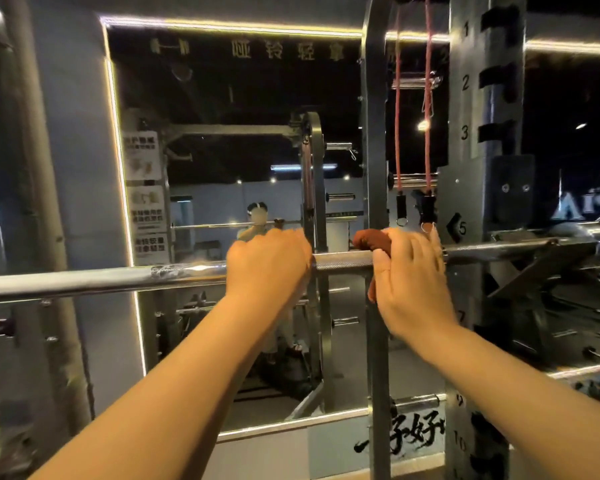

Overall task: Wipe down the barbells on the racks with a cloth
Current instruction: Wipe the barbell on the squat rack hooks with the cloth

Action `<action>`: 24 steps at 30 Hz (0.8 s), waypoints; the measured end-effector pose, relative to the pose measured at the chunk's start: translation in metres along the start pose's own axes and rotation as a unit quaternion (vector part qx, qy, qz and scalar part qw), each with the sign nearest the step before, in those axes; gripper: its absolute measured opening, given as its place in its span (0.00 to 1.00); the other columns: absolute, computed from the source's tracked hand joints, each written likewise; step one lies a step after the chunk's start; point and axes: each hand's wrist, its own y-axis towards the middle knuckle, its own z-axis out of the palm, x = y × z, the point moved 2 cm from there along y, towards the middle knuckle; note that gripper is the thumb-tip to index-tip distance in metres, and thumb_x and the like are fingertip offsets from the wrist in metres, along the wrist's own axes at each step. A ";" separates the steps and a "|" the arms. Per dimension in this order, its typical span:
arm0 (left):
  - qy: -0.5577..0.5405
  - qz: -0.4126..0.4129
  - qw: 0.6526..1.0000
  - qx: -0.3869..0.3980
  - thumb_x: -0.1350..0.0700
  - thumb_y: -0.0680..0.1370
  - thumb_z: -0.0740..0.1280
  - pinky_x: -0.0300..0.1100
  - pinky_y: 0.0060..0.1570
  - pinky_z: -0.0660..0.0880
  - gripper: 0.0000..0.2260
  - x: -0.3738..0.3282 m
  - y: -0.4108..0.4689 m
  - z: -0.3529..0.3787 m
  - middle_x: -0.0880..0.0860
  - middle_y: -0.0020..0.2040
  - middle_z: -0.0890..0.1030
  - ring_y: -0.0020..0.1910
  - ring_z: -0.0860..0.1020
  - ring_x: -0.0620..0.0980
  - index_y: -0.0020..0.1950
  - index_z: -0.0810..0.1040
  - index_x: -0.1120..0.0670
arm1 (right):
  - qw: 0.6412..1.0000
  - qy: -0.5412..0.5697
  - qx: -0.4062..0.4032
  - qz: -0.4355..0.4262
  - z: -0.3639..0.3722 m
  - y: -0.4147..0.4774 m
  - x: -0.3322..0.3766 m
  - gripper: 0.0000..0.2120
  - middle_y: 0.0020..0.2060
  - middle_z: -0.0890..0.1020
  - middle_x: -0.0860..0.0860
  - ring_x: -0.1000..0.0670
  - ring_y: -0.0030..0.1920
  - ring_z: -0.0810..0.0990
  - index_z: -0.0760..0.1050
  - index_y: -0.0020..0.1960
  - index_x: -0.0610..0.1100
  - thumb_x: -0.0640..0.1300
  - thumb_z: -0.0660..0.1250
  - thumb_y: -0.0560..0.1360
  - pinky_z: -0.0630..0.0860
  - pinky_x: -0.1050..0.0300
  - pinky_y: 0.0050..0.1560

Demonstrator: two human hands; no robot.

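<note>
A steel barbell runs across the view at chest height and rests on the rack at the right. My left hand grips the bar near its middle, fingers curled over the top. Just to its right, my right hand holds a brown cloth wrapped over the knurled part of the bar. A tail of the cloth hangs below the bar under my right palm. A short stretch of bare bar shows between my hands.
The numbered rack upright stands at the right, a thinner grey post rises just behind the bar. Red resistance bands hang between them. A large lit mirror covers the wall ahead and reflects a person and more racks.
</note>
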 end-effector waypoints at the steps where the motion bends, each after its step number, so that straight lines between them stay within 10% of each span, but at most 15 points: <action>1: 0.011 -0.010 1.000 -0.009 0.52 0.83 0.60 0.49 0.39 0.68 0.05 0.005 -0.004 0.001 0.49 0.35 0.66 0.35 0.71 0.53 0.55 0.70 0.53 | 1.000 -0.006 0.003 -0.010 0.009 -0.003 0.013 0.21 0.65 0.74 0.49 0.48 0.73 0.65 0.69 0.69 0.44 0.54 0.48 0.85 0.44 0.40 0.82; 9: 0.030 -0.037 0.998 -0.030 0.55 0.83 0.60 0.46 0.38 0.67 0.03 -0.002 -0.009 0.002 0.49 0.38 0.69 0.36 0.70 0.51 0.49 0.69 0.51 | 0.976 -0.109 0.057 -0.179 0.036 -0.003 0.027 0.24 0.68 0.73 0.47 0.43 0.72 0.69 0.63 0.75 0.43 0.53 0.53 0.83 0.52 0.40 0.80; 13: 0.027 -0.049 0.998 -0.012 0.56 0.83 0.59 0.47 0.36 0.67 0.03 -0.001 -0.008 0.002 0.51 0.41 0.72 0.37 0.72 0.53 0.50 0.70 0.52 | 0.990 -0.076 -0.001 -0.117 0.012 0.003 -0.009 0.19 0.60 0.78 0.49 0.45 0.66 0.74 0.69 0.67 0.45 0.54 0.52 0.84 0.53 0.38 0.80; 18: -0.136 -0.144 0.980 -0.028 0.53 0.85 0.55 0.45 0.36 0.66 0.07 0.012 -0.003 0.000 0.49 0.44 0.72 0.36 0.71 0.49 0.49 0.70 0.51 | 0.999 0.008 0.011 -0.043 0.019 0.000 0.027 0.23 0.62 0.77 0.51 0.47 0.69 0.71 0.69 0.68 0.46 0.56 0.45 0.83 0.46 0.42 0.81; 24: -0.255 -0.193 0.944 -0.076 0.52 0.84 0.53 0.49 0.42 0.71 0.14 0.021 -0.006 -0.004 0.53 0.49 0.76 0.44 0.76 0.54 0.52 0.76 0.56 | 0.977 -0.017 0.087 -0.196 0.043 -0.001 0.064 0.24 0.65 0.73 0.49 0.46 0.68 0.71 0.65 0.73 0.45 0.52 0.49 0.79 0.55 0.38 0.79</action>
